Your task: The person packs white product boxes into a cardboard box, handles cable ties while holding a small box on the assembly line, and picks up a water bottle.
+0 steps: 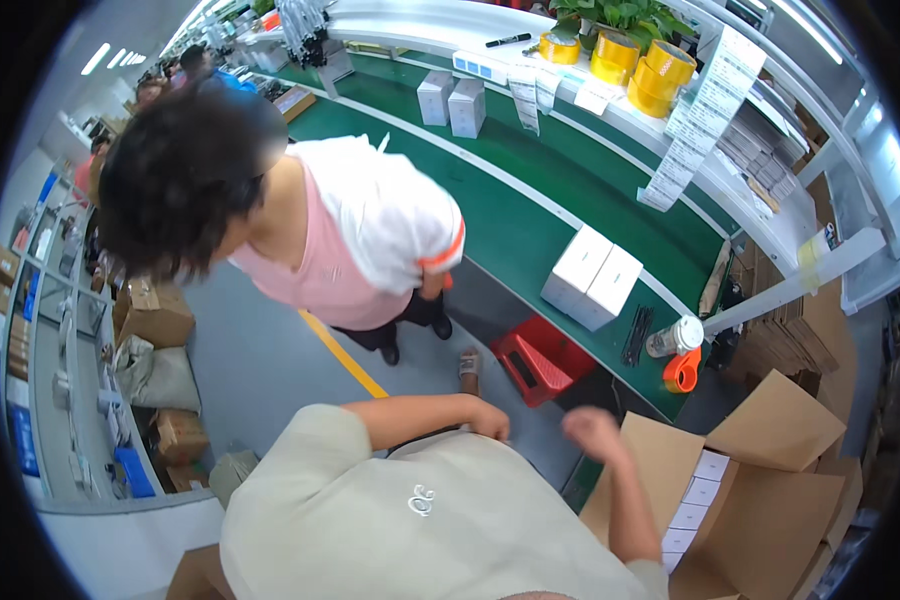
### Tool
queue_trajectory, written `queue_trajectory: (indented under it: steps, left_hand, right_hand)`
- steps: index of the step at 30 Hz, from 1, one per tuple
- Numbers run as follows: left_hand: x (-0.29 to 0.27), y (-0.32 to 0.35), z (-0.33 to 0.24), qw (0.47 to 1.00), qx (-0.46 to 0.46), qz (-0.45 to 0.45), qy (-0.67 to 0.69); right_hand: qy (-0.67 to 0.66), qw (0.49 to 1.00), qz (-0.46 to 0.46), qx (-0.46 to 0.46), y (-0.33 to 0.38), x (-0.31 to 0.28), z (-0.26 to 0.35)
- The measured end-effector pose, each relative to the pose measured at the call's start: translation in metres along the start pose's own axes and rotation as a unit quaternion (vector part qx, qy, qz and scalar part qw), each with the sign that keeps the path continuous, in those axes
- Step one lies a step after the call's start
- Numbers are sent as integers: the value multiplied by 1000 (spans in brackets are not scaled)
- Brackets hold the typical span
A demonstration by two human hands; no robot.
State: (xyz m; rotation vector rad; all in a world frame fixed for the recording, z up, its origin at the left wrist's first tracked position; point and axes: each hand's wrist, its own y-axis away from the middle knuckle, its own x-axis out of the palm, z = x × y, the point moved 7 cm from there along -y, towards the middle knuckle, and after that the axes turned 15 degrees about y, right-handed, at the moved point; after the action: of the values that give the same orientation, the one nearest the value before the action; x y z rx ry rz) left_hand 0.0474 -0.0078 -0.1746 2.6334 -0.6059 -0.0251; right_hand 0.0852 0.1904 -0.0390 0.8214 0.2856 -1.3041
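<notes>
Hovering blurred at lower centre, the right hand (592, 430) held nothing; the open carton (770, 500) could be knocked.

The left hand (488, 420) was curled empty by the waist.

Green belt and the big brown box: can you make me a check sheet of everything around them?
Surface: green conveyor belt, white stripe along it.
Job's things: open cardboard carton with small white boxes inside; paired white boxes on the belt.
Clutter: yellow tape rolls, red stool, orange tape dispenser.
Grippers: left hand by the shirt; right hand blurred beside the carton flap; grip unclear.
Cables: nothing seen.
Surroundings: a co-worker bending nearby; shelves at left.
</notes>
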Motion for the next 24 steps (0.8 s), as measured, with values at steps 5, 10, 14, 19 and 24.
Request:
queue_trajectory:
  steps: [5,10,14,19,24]
  left_hand:
    - [-45,-82,-20,972,23,203,-115]
    - [-73,-73,-45,926,-203,310,-72]
    - [-97,-46,-60,931,-209,297,-48]
    - [-116,-26,-78,939,-215,269,-14]
    - [-139,-38,-42,974,-106,184,73]
  right_hand:
    - [-85,988,-57,111,37,52,76]
    - [-81,973,-103,188,40,7,152]
    - [-113,973,-122,158,27,-21,185]
    - [-150,973,-139,109,15,-62,215]
    - [-158,977,-120,75,-16,-50,117]
